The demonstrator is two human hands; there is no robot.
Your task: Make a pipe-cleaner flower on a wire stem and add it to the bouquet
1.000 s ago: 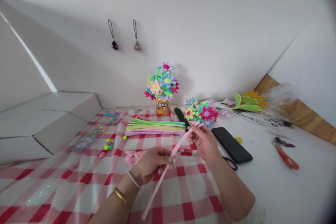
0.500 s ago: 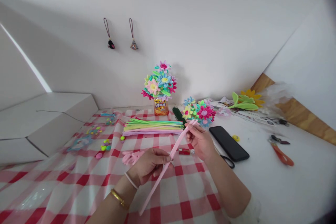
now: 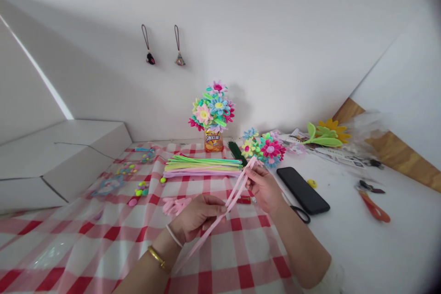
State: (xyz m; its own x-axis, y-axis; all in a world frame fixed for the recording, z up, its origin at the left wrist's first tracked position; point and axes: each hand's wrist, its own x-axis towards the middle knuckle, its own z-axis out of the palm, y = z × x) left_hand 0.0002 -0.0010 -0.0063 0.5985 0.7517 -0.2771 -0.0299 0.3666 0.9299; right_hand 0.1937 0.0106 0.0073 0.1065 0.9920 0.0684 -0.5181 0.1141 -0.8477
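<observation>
Both of my hands hold a few long pink pipe cleaners above the red-and-white checked cloth. My left hand pinches them near their middle. Farther up, close to their far ends, my right hand grips them. The pink strands run slantwise from lower left to upper right, and their lower ends splay apart. Just left of my left hand, some bent pink pieces lie on the cloth.
A bundle of coloured pipe cleaners lies behind my hands. A can of pipe-cleaner flowers stands by the wall, loose flowers beside it. A black phone, scissors and orange pliers lie at right.
The pink strands have spread apart and swung flatter at their lower ends. My hands stay close to where they were.
</observation>
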